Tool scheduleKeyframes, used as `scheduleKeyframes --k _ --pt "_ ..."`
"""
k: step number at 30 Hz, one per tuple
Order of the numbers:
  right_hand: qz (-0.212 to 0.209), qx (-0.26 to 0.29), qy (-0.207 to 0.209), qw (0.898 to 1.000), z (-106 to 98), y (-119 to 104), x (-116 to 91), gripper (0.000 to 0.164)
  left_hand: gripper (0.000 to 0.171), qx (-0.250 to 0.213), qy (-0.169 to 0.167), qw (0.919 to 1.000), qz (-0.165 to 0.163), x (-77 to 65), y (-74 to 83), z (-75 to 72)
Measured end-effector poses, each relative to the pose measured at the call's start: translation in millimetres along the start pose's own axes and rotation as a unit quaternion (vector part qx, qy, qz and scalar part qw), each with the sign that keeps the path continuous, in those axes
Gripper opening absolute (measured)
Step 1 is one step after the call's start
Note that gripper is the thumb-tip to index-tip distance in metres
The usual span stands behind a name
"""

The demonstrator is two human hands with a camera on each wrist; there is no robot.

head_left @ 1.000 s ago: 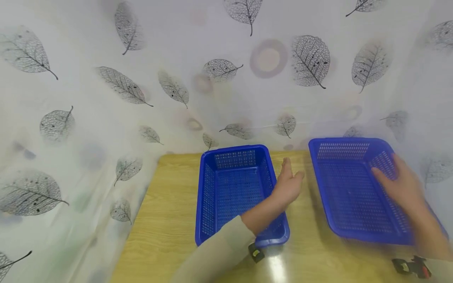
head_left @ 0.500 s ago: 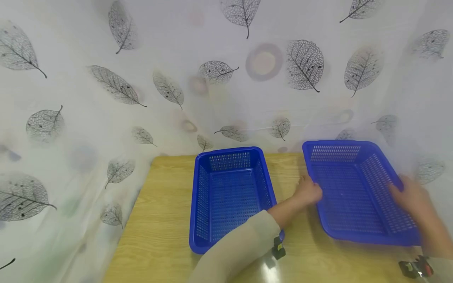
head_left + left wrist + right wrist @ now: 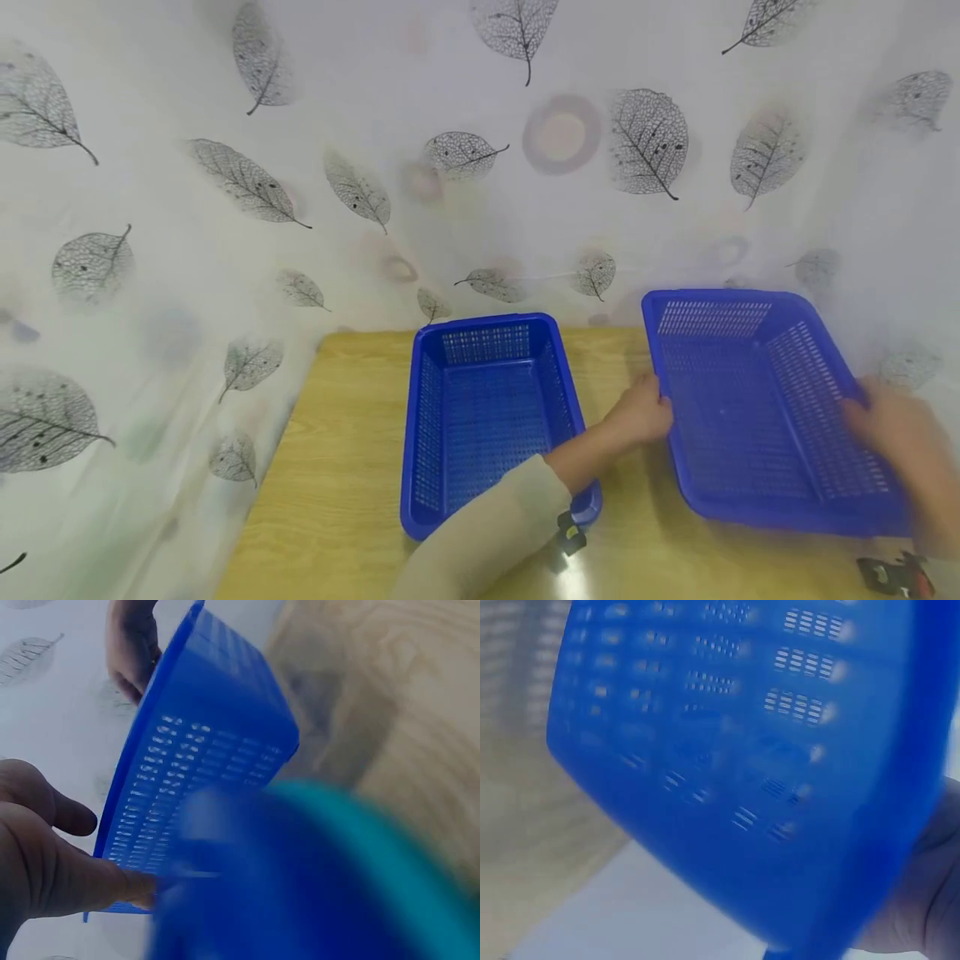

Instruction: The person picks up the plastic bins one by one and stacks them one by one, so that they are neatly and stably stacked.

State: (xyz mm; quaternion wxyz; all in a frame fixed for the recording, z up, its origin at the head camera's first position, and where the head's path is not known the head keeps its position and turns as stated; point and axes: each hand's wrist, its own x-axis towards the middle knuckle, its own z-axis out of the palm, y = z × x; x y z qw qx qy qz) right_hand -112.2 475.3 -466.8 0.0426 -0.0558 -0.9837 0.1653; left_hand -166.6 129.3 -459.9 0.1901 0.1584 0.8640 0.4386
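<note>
A blue perforated plastic basket (image 3: pixel 806 383) is raised above the table at the right in the head view, casting a shadow beneath. My left hand (image 3: pixel 642 412) grips its left rim, with the thumb apart from the rim in the left wrist view. On the opposite side, my right hand (image 3: pixel 896 425), blurred, holds the right rim. The left wrist view shows the basket's slotted wall (image 3: pixel 217 712) from outside, with the right hand (image 3: pixel 135 645) at the far rim. Its side wall (image 3: pixel 705 787) fills most of the right wrist view, the right hand (image 3: pixel 911 907) partly hidden behind it.
A second blue basket (image 3: pixel 429 408), with nothing in it, stands on the wooden table (image 3: pixel 330 467) left of the held one; my left forearm crosses its near right corner. Behind the table hangs a pale leaf-printed curtain (image 3: pixel 465 225). Black devices (image 3: pixel 572 533) sit at both wrists.
My left hand has moved right, from beside the standing basket to the raised basket's left rim, and grips it. The right hand has slid down and outward along the right side.
</note>
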Motion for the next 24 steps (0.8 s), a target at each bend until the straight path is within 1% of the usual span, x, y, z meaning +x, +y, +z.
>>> scheduleKeyframes --k 1,3,4,6,8,9,10,11,13,15,16,18,19,21,24 --pt "-0.012 -0.004 0.007 1.0 -4.1 -3.2 -0.3 0.034 0.057 -0.013 -0.004 0.9998 0.016 -3.6 2.7 -6.8" --pt "-0.033 -0.003 0.024 0.999 -12.8 -11.8 0.0 0.03 0.057 -0.055 -0.01 0.9976 0.04 -9.9 7.4 -22.4" --pt "-0.037 -0.003 0.024 0.999 -17.4 -18.8 0.3 0.032 0.057 -0.081 -0.011 0.9954 0.05 -13.0 9.7 -31.3" --pt "-0.033 -0.001 0.014 0.999 -26.4 -37.7 0.2 0.036 0.057 -0.108 0.0 0.9925 0.058 -19.1 13.2 -50.2" --pt "-0.035 0.01 0.004 0.999 -32.4 -59.2 1.6 0.042 0.059 -0.146 0.007 0.9879 0.053 -26.1 13.9 -69.8" --pt "-0.04 0.017 0.005 0.999 -34.1 -70.6 2.6 0.044 0.061 -0.155 0.018 0.9868 0.044 -29.7 14.1 -79.4" --pt "-0.039 0.022 -0.003 0.999 -36.8 -82.6 2.9 0.049 0.062 -0.173 0.028 0.984 0.034 -33.2 14.2 -88.3" --pt "-0.046 0.028 -0.001 0.999 -38.1 -93.6 3.7 0.051 0.063 -0.189 0.04 0.9809 0.021 -37.1 14.6 -96.7" --pt "-0.063 0.042 0.006 0.997 -39.0 -115.6 5.7 0.053 0.065 -0.24 0.067 0.9684 0.007 -44.8 13.6 -111.2" --pt "-0.075 0.056 0.02 0.995 -38.8 -134.1 4.3 0.053 0.065 -0.279 0.094 0.9556 0.004 -52.7 11.9 -123.3" --pt "-0.077 0.063 0.023 0.995 -38.5 -142.4 3.6 0.054 0.065 -0.301 0.1 0.9485 0.011 -56.8 9.5 -129.3" --pt "-0.086 0.084 0.027 0.992 -36.5 -157.9 2.3 0.053 0.066 -0.324 0.108 0.9397 0.02 -65.0 2.7 -141.2" --pt "-0.097 0.097 0.028 0.99 -35.5 -164.4 1.9 0.053 0.066 -0.332 0.109 0.9366 0.024 -69.0 -1.9 -146.9" --pt "-0.123 0.117 0.037 0.985 -32.3 -175.5 1.5 0.047 0.065 -0.334 0.107 0.9362 0.026 -77.4 -11.6 -157.5" --pt "-0.139 0.137 0.019 0.981 -28.6 -193.0 -1.1 0.049 0.064 -0.319 0.12 0.9397 0.024 -89.3 -25.7 -169.1"
